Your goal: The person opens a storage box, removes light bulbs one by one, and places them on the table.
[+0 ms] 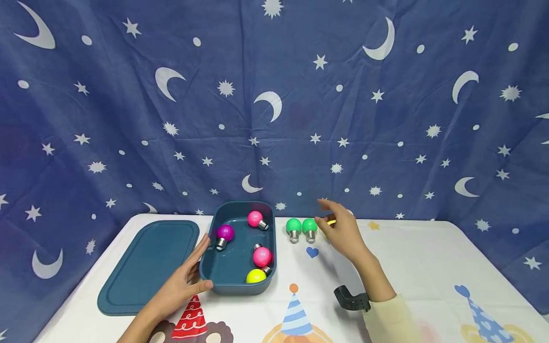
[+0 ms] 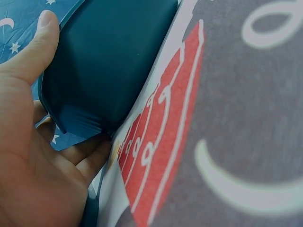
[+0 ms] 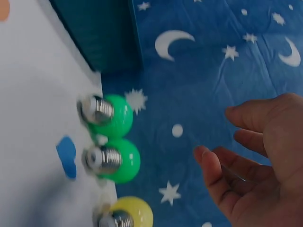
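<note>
My left hand (image 1: 182, 286) grips the front left corner of a dark teal plastic box (image 1: 238, 288), thumb at the front and fingers along the left side. Inside lie two pink light bulbs (image 1: 262, 257), a purple bulb (image 1: 225, 233) and a yellow bulb (image 1: 256, 276). My right hand (image 1: 343, 231) hovers with nothing in it, thumb and fingertips apart, over another yellow bulb (image 3: 135, 215), which it partly hides in the head view. Two green bulbs (image 1: 293, 226) stand beside that one, right of the box, their metal bases toward me.
A flat teal lid (image 1: 147, 264) lies left of the box. The white tablecloth (image 1: 407, 267) carries printed party hats and hearts. A blue curtain (image 1: 300, 105) with moons and stars hangs behind the table. A black wrist device (image 1: 352, 299) is on my right forearm.
</note>
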### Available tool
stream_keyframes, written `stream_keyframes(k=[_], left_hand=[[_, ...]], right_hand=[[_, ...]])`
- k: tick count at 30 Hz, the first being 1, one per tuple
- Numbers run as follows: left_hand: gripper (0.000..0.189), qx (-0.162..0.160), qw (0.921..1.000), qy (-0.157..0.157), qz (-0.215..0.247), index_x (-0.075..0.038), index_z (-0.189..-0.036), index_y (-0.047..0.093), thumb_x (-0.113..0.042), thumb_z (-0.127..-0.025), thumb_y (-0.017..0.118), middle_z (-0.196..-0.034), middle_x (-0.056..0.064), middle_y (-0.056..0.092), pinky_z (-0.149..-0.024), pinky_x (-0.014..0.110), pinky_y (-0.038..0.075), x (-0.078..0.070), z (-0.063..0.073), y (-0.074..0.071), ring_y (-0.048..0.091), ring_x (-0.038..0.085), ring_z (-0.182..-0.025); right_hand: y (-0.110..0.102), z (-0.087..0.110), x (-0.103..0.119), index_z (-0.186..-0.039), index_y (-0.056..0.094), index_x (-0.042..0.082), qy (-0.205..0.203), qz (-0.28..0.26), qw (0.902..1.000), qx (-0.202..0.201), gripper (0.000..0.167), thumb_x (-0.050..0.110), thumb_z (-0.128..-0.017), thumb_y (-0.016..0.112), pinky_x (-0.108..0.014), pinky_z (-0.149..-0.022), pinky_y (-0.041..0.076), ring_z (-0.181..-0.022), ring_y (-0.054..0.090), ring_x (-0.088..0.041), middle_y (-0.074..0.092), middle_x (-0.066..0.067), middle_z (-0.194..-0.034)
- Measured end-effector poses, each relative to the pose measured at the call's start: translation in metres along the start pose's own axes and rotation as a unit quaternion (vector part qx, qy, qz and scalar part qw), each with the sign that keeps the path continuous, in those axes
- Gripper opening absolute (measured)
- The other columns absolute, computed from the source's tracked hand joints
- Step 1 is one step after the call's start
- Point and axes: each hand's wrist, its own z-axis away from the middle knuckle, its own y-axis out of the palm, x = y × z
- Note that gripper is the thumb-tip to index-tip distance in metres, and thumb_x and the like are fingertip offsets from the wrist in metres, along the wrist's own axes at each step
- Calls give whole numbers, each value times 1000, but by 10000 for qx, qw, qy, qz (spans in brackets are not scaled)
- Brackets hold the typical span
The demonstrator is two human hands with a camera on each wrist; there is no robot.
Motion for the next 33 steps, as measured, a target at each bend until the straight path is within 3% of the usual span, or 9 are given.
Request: stream_keyframes(k=[4, 7, 13, 17, 18, 20, 24, 29, 33], left_hand=[[90, 21, 10000, -43, 34, -26, -155, 12, -5, -88, 68, -160, 1, 1, -103, 52, 26, -1, 1, 0, 8, 42, -141], [90, 45, 10000, -25, 51, -24, -155, 12, -4, -88, 68, -160, 3, 0, -102, 56, 25, -2, 1, 0, 8, 43, -140], [89, 30, 10000, -23, 10, -26, -155, 12, -5, -88, 67, -160, 2, 0, -105, 43, 30, -2, 2, -1, 8, 43, -140], [90, 45, 9999, 52, 88, -26, -155, 13, -4, -87, 68, -160, 1, 0, -104, 26, 28, -2, 2, -1, 7, 42, -140], [90, 50, 9999, 97, 79, -26, -155, 13, -4, -87, 68, -160, 3, 0, -105, 29, 28, -2, 1, -1, 6, 42, -140], [90, 35, 9999, 85, 101, -26, -155, 13, -4, -87, 68, -160, 3, 0, -104, 22, 27, -1, 1, -2, 6, 42, -140], [90, 10, 9999, 80, 101, -26, -155, 13, -4, -87, 68, -160, 3, 1, -106, 28, 28, -1, -1, -2, 6, 42, -141], [88, 10, 9999, 65, 159, -18, -155, 13, -5, -88, 68, -160, 6, 0, -104, 23, 27, 0, -1, 1, 6, 40, -141], [89, -31, 9997, 78, 213, -15, -155, 14, -4, -86, 69, -160, 7, 1, -101, 16, 25, -1, 1, 0, 6, 40, -141]], right_hand=[[8, 1, 9, -133, 53, 7, -125, -125, 9997, 164, 46, 11, -90, 68, -34, -75, 55, -85, 60, -17, 59, -12, -115], [13, 2, 15, -133, 54, 7, -211, -182, 9993, 244, 46, 11, -89, 68, -31, -75, 54, -84, 60, -15, 60, -10, -115], [23, 7, 32, -132, 56, 9, -430, -437, 9964, 590, 46, 11, -89, 69, -27, -73, 54, -84, 60, -14, 62, -5, -110], [29, 9, 40, -131, 57, 11, -419, -571, 9943, 800, 45, 11, -88, 70, -26, -73, 53, -84, 60, -11, 63, -2, -108], [31, 9, 41, -130, 57, 12, -390, -566, 9942, 829, 44, 11, -88, 70, -26, -73, 53, -83, 60, -10, 63, -1, -107], [33, 8, 44, -130, 58, 13, -346, -548, 9941, 871, 44, 13, -88, 70, -26, -73, 53, -84, 60, -10, 63, 0, -107], [35, 8, 50, -130, 59, 15, -281, -674, 9920, 1025, 43, 16, -89, 70, -27, -75, 53, -85, 61, -9, 64, 3, -108], [38, 10, 56, -128, 60, 18, -305, -1125, 9819, 1491, 40, 18, -89, 69, -27, -78, 53, -87, 62, -8, 65, 2, -110], [46, 10, 65, -128, 60, 17, -553, -1185, 9740, 1850, 38, 21, -91, 67, -26, -78, 53, -89, 61, -8, 65, 5, -109]])
